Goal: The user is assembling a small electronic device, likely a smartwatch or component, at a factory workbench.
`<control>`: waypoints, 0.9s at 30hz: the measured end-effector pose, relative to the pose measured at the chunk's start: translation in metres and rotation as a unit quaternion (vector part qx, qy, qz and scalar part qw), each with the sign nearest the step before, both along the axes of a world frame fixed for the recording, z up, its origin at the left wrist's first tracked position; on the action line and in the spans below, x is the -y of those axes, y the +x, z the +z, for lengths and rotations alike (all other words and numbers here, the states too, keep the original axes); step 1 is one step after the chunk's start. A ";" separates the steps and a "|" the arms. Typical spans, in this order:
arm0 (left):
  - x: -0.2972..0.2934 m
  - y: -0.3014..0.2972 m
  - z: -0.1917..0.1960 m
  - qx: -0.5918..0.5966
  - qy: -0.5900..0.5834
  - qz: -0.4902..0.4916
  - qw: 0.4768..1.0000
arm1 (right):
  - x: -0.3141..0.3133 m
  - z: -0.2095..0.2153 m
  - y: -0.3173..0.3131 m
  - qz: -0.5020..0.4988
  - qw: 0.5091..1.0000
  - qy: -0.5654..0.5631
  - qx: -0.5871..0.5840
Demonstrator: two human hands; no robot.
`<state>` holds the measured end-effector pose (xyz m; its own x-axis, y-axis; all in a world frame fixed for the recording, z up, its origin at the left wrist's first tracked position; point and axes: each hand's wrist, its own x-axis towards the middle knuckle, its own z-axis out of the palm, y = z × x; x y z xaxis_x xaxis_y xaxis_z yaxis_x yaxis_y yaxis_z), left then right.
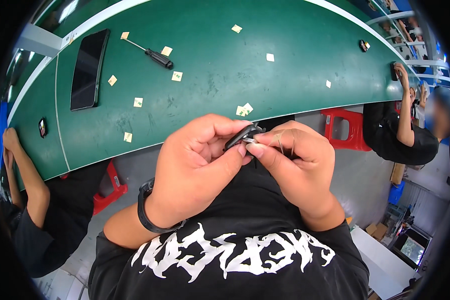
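Fingers of the left hand (190,162) clasp a black device (241,136) near the edge of the green table (200,95); the right hand (302,162), thumb and forefinger closed, pinches a silvery part (248,141) against it. Farther off lies 1 screwdriver (160,59).

Bright, sharp centre; bent, black rim.

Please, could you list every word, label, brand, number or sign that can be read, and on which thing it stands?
Black T-shirt: large, jagged white lettering across the front; I do not copy out its words.
Paper squares on the green table: some carry green marks, too small to read.
Small black device in the left hand: no text can be made out.
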<state>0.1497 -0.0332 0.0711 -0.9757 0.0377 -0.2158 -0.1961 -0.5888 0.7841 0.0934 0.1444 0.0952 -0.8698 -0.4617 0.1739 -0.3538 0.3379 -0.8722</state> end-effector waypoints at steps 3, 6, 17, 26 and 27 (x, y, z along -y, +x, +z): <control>0.002 0.002 -0.003 -0.008 -0.007 -0.003 1.000 | 0.002 -0.005 0.000 -0.019 0.995 -0.038 0.094; 0.005 0.002 -0.008 -0.005 -0.008 -0.005 1.000 | 0.002 -0.017 0.000 -0.050 0.975 -0.094 0.196; 0.017 0.003 -0.016 -0.011 0.021 -0.032 0.999 | 0.016 -0.015 -0.010 -0.012 0.871 -0.218 0.440; 0.016 -0.013 0.006 0.080 0.038 0.010 0.996 | -0.013 0.003 -0.035 -0.093 0.975 -0.122 0.162; 0.018 -0.016 0.006 0.092 0.028 0.007 0.995 | -0.022 0.000 -0.043 -0.099 0.991 -0.042 0.082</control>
<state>0.1338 -0.0511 0.0772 -0.9205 0.0422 -0.3884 -0.3251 -0.6344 0.7013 0.0507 0.1668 0.0956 -0.9614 -0.2698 0.0535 -0.1396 0.3110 -0.9401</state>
